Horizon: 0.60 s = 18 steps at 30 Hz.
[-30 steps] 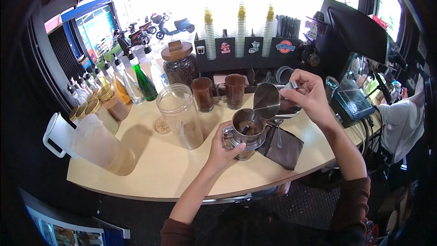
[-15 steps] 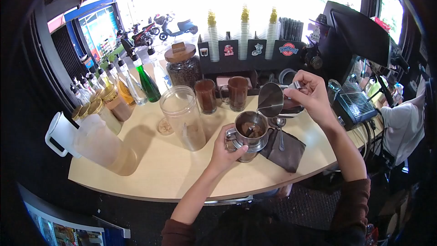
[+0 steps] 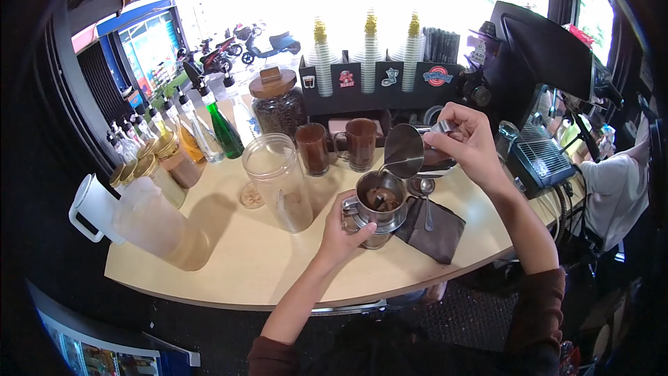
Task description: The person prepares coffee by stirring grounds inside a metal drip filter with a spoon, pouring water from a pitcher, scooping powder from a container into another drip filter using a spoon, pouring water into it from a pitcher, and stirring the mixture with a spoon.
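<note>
My left hand is closed around a metal drip coffee filter that sits on top of a glass. Inside the filter lie brown coffee grounds. My right hand grips the handle of a metal pitcher, tilted to the left above the filter. A thin stream runs from its spout into the filter. Right of the filter, a spoon rests on a folded dark cloth.
Two glass mugs of brown drink stand behind, near a tall clear jar. A plastic pitcher, syrup bottles and a coffee bean jar line the left. Cup stacks rise at the back, an espresso machine at right.
The pitcher and my right hand have shifted slightly left, and the stream continues. The grounds in the filter look wetter and darker. My left hand keeps its hold.
</note>
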Each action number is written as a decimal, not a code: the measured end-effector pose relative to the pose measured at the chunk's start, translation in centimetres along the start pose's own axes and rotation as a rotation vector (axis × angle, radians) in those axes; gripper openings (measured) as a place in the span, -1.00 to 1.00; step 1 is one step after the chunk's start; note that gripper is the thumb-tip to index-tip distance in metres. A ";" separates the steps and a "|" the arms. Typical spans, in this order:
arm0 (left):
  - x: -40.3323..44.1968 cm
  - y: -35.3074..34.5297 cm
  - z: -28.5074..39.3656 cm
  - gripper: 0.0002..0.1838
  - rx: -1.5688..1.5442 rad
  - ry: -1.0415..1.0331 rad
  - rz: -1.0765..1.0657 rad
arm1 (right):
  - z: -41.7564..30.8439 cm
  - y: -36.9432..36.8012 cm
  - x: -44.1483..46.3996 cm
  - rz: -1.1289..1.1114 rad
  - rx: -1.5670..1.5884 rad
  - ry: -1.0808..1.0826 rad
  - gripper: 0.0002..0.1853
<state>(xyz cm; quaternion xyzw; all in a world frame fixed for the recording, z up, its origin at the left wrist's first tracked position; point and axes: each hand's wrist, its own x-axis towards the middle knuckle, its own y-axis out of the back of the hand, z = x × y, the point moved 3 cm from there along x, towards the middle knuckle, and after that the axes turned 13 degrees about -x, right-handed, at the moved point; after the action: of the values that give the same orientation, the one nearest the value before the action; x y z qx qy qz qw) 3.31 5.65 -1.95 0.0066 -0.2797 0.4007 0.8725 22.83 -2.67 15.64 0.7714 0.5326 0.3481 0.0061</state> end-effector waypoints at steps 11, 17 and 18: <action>-0.1 -0.1 -0.5 -0.33 -0.051 0.026 0.015 | 2.1 2.8 -1.4 0.131 0.226 -0.148 -0.83; 0.0 -0.2 -0.2 -0.34 -0.052 -0.004 0.029 | 8.8 5.9 -4.6 0.317 0.320 -0.338 -0.79; 0.1 -0.2 -0.3 -0.34 -0.052 -0.016 0.029 | 10.1 6.3 -5.3 0.315 0.321 -0.340 -0.79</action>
<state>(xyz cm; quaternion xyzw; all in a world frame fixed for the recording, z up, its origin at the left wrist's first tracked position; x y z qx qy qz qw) 3.58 5.65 -2.11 -0.0169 -0.2972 0.4060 0.8640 32.49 -6.15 7.52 0.8832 0.4456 0.1217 -0.0811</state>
